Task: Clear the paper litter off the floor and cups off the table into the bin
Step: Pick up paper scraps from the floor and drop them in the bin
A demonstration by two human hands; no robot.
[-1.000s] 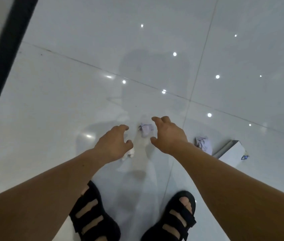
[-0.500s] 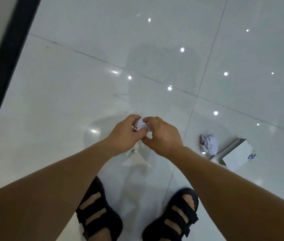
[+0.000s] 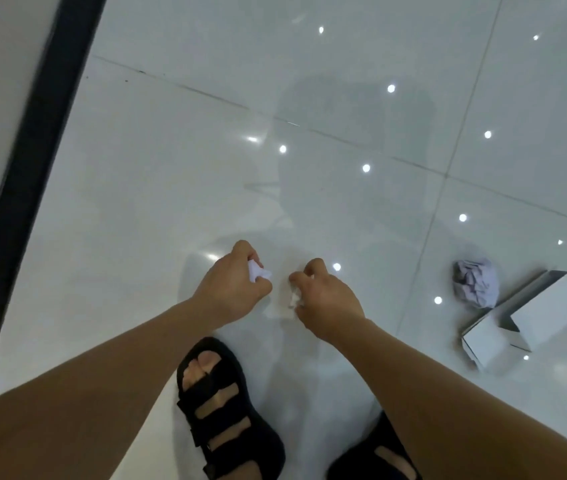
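I look straight down at a glossy white tiled floor. My left hand (image 3: 232,287) grips a small crumpled white paper scrap (image 3: 257,271) in its curled fingers. Just to its right, my right hand (image 3: 327,303) curls around another small white paper scrap (image 3: 294,298), low over the floor. A larger crumpled paper ball (image 3: 476,284) lies on the floor to the right, beside an open white cardboard box (image 3: 531,317). No bin or cups are in view.
My two feet in black sandals (image 3: 226,414) stand just below the hands. A dark strip (image 3: 29,161) runs diagonally along the left edge of the floor. Ceiling lights reflect as bright dots in the tiles.
Both hands reached down to the scraps, met over one at the centre, then drew apart. Each now holds a paper scrap.
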